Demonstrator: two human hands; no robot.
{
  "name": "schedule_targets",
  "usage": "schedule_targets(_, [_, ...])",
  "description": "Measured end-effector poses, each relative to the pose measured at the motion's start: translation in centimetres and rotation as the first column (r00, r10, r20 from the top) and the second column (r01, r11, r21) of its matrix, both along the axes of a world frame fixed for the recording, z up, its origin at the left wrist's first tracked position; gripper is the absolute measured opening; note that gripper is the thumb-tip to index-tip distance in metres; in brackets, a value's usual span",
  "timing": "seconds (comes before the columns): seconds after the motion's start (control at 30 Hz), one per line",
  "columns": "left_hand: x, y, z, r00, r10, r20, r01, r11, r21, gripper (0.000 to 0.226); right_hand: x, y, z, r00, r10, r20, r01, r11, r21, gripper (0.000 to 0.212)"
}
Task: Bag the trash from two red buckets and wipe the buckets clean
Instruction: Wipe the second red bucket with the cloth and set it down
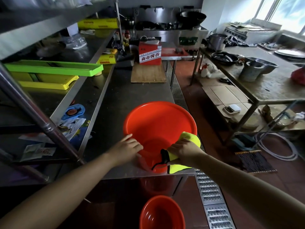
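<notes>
A red bucket (158, 123) stands on the steel counter (118, 100) near its front edge, and its inside looks empty. My left hand (127, 147) rests on the bucket's near left rim, fingers spread over it. My right hand (184, 152) presses a yellow cloth (192, 138) with a black edge against the near right rim. A second red bucket (162, 214) sits on the floor below the counter, at the bottom of the view.
A red and white carton (149, 52) stands on a wooden board (148, 74) further back. Green and yellow trays (52, 70) and packets lie on the left shelf. A metal floor grate (212, 200) runs to the right, beside a second table with bowls (257, 66).
</notes>
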State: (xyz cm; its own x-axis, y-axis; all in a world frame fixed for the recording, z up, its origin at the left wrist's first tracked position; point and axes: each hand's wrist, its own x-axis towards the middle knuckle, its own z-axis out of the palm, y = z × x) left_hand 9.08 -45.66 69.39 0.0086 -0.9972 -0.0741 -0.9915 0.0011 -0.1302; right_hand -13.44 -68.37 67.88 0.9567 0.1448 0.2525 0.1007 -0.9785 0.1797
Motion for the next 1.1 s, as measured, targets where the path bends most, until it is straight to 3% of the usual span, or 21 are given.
schedule_targets(0.1, [-2.5, -1.0, -0.5, 0.997, 0.006, -0.072, -0.005, 1.0, 0.006, 0.046, 0.1, 0.4, -0.5, 0.997, 0.045, 0.07, -0.043, 0.998, -0.04, 0.067])
schedule_targets(0.2, [-4.4, -1.4, -1.2, 0.987, -0.022, -0.158, 0.006, 0.995, -0.104, 0.038, -0.6, 0.5, -0.6, 0.995, 0.059, 0.082, -0.058, 0.998, -0.015, 0.063])
schedule_targets(0.3, [-2.6, -0.5, -0.9, 0.993, -0.034, -0.116, 0.018, 0.991, -0.134, 0.034, -1.7, -0.7, 0.0, 0.996, 0.072, 0.061, -0.073, 0.997, 0.026, 0.058])
schedule_targets(0.43, [1.2, 0.3, 0.4, 0.997, 0.059, -0.042, -0.06, 0.998, -0.024, 0.039, -2.6, -2.2, 1.1, 0.999, 0.047, 0.019, -0.047, 0.999, 0.021, 0.057])
schedule_targets(0.6, [-3.1, -1.5, 0.4, 0.999, -0.011, -0.046, 0.013, 0.999, 0.052, 0.057, -1.6, -0.1, 0.5, 0.994, 0.033, 0.101, -0.026, 0.997, -0.07, 0.055])
schedule_targets(0.77, [-6.2, -2.3, -0.4, 0.99, 0.021, -0.138, -0.031, 0.997, -0.07, 0.037, -1.4, 0.9, -0.8, 0.996, 0.004, 0.085, -0.001, 0.999, -0.043, 0.061])
schedule_targets(0.9, [-0.9, 0.3, 0.1, 0.999, 0.006, -0.039, -0.011, 0.99, -0.14, 0.032, -2.7, -2.0, -0.5, 0.997, 0.026, 0.067, -0.019, 0.994, -0.106, 0.058])
schedule_targets(1.0, [1.2, 0.5, 0.7, 0.998, 0.055, 0.0, -0.055, 0.997, -0.061, 0.04, -2.1, -2.4, -0.8, 0.994, 0.059, 0.087, -0.05, 0.994, -0.098, 0.058])
schedule_targets(1.1, [-1.6, -0.8, 0.5, 1.0, 0.004, -0.013, -0.004, 1.0, 0.021, 0.05, -1.2, -1.3, -1.2, 0.991, 0.064, 0.122, -0.051, 0.993, -0.102, 0.059])
